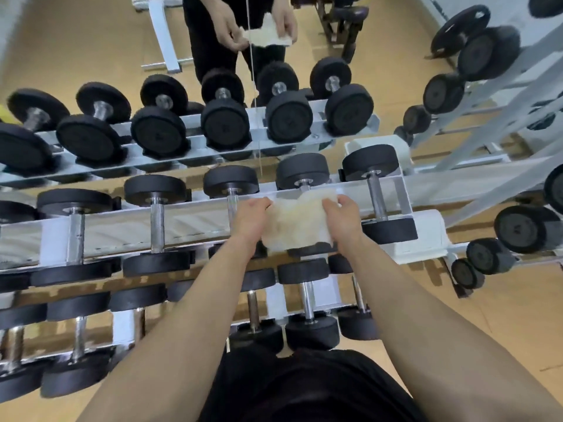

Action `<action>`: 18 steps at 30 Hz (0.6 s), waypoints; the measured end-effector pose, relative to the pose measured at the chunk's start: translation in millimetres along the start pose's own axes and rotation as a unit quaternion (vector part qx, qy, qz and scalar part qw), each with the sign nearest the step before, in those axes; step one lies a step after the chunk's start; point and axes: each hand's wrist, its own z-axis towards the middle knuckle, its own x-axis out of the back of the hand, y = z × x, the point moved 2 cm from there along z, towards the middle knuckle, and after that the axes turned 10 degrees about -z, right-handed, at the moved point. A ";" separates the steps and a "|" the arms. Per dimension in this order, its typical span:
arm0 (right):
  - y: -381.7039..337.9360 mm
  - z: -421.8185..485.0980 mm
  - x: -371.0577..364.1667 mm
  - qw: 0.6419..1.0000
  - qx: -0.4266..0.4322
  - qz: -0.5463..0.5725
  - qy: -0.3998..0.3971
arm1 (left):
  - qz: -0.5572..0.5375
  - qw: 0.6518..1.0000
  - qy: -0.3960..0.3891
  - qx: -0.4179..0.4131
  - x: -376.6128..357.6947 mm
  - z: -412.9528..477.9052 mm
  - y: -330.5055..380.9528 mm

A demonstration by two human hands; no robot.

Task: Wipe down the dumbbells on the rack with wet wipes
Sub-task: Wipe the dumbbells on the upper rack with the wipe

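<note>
- The left hand and right hand are each pinching an edge of the wipe, stretching it flat at centre frame.
- It is covering a dumbbell handle on the rack; wrapping it snugly before rubbing is probably working best.

Wall mirror, tan floor, white bench frame reflected.
</note>
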 end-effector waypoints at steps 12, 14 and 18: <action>13.8 74.8 58.9 0.994 0.012 -0.060 -0.093 | -0.070 0.994 0.055 0.063 -84.1 1.1 -10.6; 14.6 84.0 58.5 0.990 0.014 -0.097 -0.105 | -0.089 0.991 0.074 0.061 -82.9 9.0 -10.1; 17.5 101.1 52.4 0.979 0.063 -0.171 -0.085 | 0.044 0.990 0.133 -0.017 -84.2 29.6 -9.1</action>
